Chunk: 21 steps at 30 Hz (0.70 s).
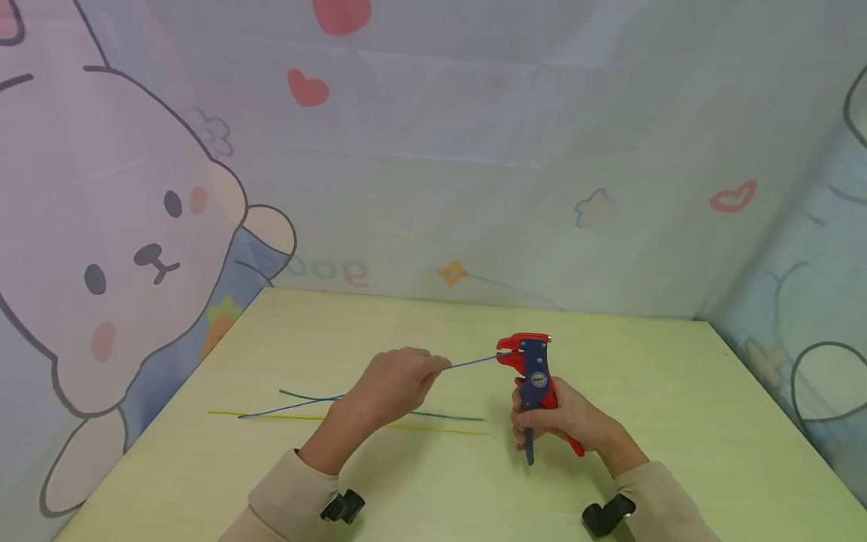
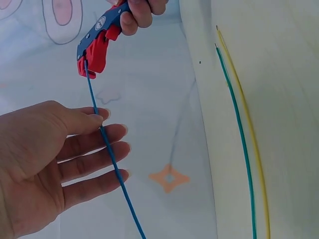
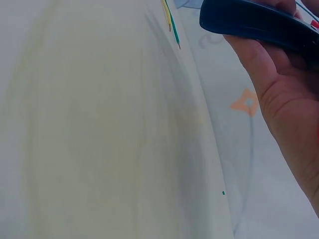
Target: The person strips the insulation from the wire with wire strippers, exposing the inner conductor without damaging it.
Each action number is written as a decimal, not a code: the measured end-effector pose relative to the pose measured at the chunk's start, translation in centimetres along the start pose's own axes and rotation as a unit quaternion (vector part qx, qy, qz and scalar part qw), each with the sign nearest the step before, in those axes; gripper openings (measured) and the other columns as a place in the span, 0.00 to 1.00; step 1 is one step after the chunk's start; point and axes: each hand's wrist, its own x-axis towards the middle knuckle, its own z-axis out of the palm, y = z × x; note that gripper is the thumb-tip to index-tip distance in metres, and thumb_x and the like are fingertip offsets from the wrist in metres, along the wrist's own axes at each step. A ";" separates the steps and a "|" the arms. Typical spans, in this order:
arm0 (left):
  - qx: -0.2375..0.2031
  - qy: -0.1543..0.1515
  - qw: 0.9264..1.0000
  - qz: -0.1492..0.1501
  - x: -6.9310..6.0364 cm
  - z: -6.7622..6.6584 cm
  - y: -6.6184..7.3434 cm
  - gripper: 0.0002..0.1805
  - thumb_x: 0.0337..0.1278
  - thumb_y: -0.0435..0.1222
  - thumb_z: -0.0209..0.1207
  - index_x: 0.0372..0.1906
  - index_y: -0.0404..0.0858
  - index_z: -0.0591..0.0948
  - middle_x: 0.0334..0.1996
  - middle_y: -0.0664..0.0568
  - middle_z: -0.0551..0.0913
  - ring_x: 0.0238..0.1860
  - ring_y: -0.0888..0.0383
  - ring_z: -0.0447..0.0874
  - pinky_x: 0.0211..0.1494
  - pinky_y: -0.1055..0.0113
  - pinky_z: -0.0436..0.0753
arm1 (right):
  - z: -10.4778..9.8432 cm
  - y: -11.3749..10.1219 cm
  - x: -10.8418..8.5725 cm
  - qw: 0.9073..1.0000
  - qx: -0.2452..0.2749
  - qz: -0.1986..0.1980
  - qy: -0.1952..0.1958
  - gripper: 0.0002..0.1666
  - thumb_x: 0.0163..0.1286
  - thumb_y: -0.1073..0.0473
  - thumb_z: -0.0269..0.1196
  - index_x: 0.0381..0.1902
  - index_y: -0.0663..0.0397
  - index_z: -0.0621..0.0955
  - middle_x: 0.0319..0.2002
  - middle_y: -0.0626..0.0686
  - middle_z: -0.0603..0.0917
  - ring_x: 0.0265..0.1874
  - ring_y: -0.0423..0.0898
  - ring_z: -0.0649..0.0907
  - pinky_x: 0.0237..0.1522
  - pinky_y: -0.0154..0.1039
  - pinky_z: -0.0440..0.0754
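Between thumb and index finger, my left hand point(image 1: 396, 385) pinches a thin blue wire point(image 1: 474, 362); its other fingers are spread in the left wrist view. The wire's front end enters the jaws of a red and blue wire stripper point(image 1: 536, 361), while its tail runs back to the left above the table. My right hand point(image 1: 576, 416) grips the stripper's handles, holding it upright with the head on top. Below and behind my left hand, a green wire point(image 1: 447, 416) and a yellow wire point(image 1: 433, 430) lie on the table. Their ends show bare copper in the right wrist view.
A pale yellow table point(image 1: 677, 421) carries everything and meets a printed cloth backdrop point(image 1: 433, 150) at its far edge. One tiny green scrap point(image 3: 223, 192) lies near that edge. Black wrist cameras point(image 1: 343, 506) sit at both cuffs.
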 end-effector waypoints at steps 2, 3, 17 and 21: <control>0.005 0.003 1.000 -0.004 0.1 0.1 0.0 0.10 0.64 0.29 0.61 0.46 0.44 0.87 0.27 0.56 0.82 0.25 0.56 0.79 0.18 0.68 0.67 | -0.1 0.0 0.0 1.000 -0.003 -0.002 -0.005 0.07 0.73 0.73 0.54 0.48 0.65 0.72 0.37 0.57 0.83 0.36 0.51 0.86 0.45 0.57 0.84; 0.008 0.002 1.000 -0.007 0.1 0.1 0.1 0.11 0.64 0.29 0.62 0.46 0.44 0.87 0.27 0.56 0.82 0.25 0.56 0.80 0.18 0.68 0.68 | -0.1 0.0 0.0 1.000 -0.003 -0.004 -0.007 0.07 0.73 0.73 0.54 0.48 0.65 0.72 0.37 0.57 0.83 0.36 0.51 0.86 0.44 0.58 0.84; 0.024 -0.017 0.999 -0.020 0.1 0.0 0.0 0.13 0.63 0.29 0.63 0.50 0.45 0.87 0.30 0.55 0.83 0.28 0.55 0.83 0.17 0.67 0.68 | 0.0 0.0 0.0 1.000 -0.018 0.000 -0.005 0.06 0.74 0.72 0.54 0.46 0.70 0.69 0.36 0.56 0.82 0.34 0.50 0.85 0.44 0.58 0.84; 0.022 -0.021 0.999 -0.020 0.1 -0.2 0.0 0.14 0.64 0.29 0.62 0.50 0.46 0.87 0.30 0.55 0.83 0.28 0.55 0.82 0.17 0.68 0.67 | 0.0 -0.2 0.0 0.999 -0.034 0.009 0.005 0.03 0.75 0.71 0.54 0.44 0.65 0.72 0.33 0.55 0.81 0.32 0.49 0.85 0.42 0.58 0.84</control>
